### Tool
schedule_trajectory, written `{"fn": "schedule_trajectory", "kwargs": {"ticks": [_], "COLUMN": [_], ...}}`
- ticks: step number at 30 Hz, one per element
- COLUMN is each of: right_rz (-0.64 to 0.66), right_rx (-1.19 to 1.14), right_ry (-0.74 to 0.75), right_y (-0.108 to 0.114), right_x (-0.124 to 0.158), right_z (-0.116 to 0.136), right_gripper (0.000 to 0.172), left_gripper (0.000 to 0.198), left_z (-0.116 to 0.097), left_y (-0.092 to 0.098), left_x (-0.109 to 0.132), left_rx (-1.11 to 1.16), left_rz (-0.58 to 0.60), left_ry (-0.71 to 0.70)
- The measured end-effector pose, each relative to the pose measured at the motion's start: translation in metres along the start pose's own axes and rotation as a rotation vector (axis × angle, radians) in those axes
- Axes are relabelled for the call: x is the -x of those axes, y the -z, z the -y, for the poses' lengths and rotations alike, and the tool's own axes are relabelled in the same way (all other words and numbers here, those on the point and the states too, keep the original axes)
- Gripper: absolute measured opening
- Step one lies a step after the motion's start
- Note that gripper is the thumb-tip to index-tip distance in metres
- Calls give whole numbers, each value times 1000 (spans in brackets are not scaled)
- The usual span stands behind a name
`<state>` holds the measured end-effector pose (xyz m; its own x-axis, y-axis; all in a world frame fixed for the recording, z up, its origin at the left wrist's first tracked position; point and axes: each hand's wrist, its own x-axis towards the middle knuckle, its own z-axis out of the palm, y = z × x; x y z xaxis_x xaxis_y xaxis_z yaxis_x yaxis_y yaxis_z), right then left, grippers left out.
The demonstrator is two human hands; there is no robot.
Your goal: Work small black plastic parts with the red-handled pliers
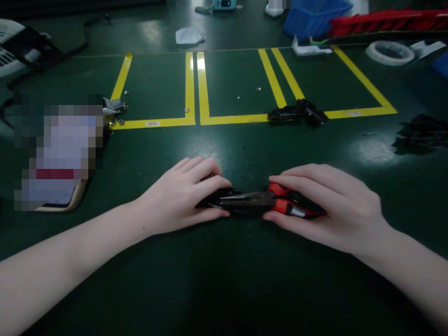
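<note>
My right hand (339,200) is wrapped round the red and black handles of a pair of pliers (280,205). Their dark jaws point left, toward my left hand (189,191). That hand is closed on a small black part (214,198), mostly hidden under the fingers. The jaw tips meet or overlap this part; blur and dark colours keep me from telling whether they grip it. Both hands are low over the dark green table (217,270).
Yellow tape (238,119) marks boxes beyond my hands. Black parts (297,112) lie across the tape, with another dark pile (422,135) at right. A phone (75,198) stands at left near small metal rings (121,122). A tape roll (390,52) and blue bin (308,21) are farther back.
</note>
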<state>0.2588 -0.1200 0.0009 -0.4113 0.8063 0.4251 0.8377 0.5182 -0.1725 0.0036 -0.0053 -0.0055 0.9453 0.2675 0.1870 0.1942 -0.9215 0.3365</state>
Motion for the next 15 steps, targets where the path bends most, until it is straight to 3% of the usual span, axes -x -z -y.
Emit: {"fn": "schedule_trajectory", "kwargs": {"ticks": [15], "right_rz": [10], "right_rx": [16], "right_ry": [9], "right_y": [0], "right_x": [1], "right_z": [-2], "right_gripper": [37], "left_gripper": [35], "left_z": [0], "left_y": [0], "left_x": [0], "left_rx": [8], "left_rz": [-2], "left_ry": [-10]}}
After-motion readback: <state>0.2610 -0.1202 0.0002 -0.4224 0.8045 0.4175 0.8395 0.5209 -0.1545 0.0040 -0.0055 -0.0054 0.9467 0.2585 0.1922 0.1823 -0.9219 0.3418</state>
